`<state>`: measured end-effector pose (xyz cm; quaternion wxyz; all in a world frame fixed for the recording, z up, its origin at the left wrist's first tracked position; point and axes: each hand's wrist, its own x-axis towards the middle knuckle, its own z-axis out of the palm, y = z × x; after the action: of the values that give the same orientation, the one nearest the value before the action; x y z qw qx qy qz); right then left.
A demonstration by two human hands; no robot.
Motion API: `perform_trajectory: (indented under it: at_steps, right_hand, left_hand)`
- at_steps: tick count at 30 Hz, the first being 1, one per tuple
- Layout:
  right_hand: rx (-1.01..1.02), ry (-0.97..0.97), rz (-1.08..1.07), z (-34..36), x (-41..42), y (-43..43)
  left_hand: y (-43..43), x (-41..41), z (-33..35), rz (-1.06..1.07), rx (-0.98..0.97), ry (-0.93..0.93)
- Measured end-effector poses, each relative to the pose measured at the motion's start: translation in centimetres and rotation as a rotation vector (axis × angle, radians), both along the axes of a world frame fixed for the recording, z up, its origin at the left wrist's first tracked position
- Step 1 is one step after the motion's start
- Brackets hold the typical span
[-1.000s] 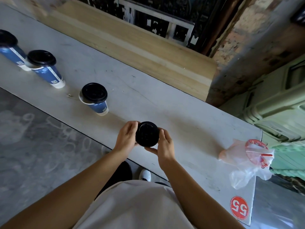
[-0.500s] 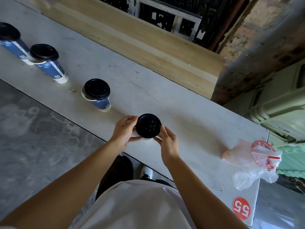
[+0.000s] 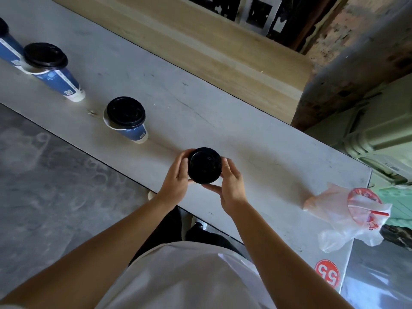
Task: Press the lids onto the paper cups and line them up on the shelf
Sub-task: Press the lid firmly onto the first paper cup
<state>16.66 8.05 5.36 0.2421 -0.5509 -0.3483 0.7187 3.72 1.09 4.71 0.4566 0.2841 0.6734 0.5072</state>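
**Right thumb tucked back under the lid**

Since half a second ago the right hand (image 3: 231,186) has closed in. Its fingers, which then stood nearly straight beside the black lid (image 3: 204,165), now curl round the lid's right edge, and its thumb lies along the near edge. The lid has stayed at about the same place, above the near part of the shelf (image 3: 200,103).

The left hand (image 3: 176,177) wraps the lid's left side, its fingertips reaching over the far left of the rim. So both grips hold the lid between them, one on each side. The lid and hands hide the cup under it, so how well the lid is seated cannot be told.

Three lidded blue cups stand in a row to the left along the shelf. The nearest cup (image 3: 134,133) shows a strip of white rim at the left of its lid. The middle cup (image 3: 60,81) stands well apart from it. The far cup (image 3: 9,50) is just beyond the middle one and is cut off by the frame edge.

Well to the right a thin plastic bag (image 3: 327,208) lies on the shelf with a clear red-printed cup (image 3: 363,204) in it. A round red sticker (image 3: 327,276) reading 55 sits near the shelf's near right corner. A pale wooden plank (image 3: 211,41) runs along behind the shelf.
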Motion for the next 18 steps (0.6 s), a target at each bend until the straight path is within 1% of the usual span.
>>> perform_trajectory:
  at_steps: [4,6,9,11,13,15,17,18]
  right_hand:
    - [0.015,-0.011,0.005,-0.2,-0.1,-0.1]
    - [0.016,-0.006,0.002,-0.1,-0.1,-0.1]
    - [-0.041,0.036,0.027,0.0,0.2,0.5]
    - [-0.082,0.064,0.09,0.2,0.5,1.2]
    - [-0.102,0.084,0.145,0.7,0.8,2.0]
    - [-0.06,0.076,0.247,1.8,0.7,2.9]
    - [0.064,0.0,0.372,3.0,0.6,3.5]
    - [0.134,-0.058,0.422,3.4,0.5,3.8]
  left_hand:
    - [0.0,0.2,-0.3,0.008,0.018,-0.012]
    - [0.1,0.2,-0.2,0.015,0.013,-0.045]
    - [0.3,0.0,0.0,0.037,-0.03,-0.117]
    - [0.8,-0.2,0.5,0.103,-0.097,-0.193]
    - [1.8,-0.5,1.2,0.243,-0.193,-0.285]
    - [3.1,-0.8,2.2,0.341,-0.307,-0.371]
    - [3.9,-1.3,2.9,0.353,-0.389,-0.48]
    - [4.1,-1.5,3.2,0.335,-0.397,-0.546]
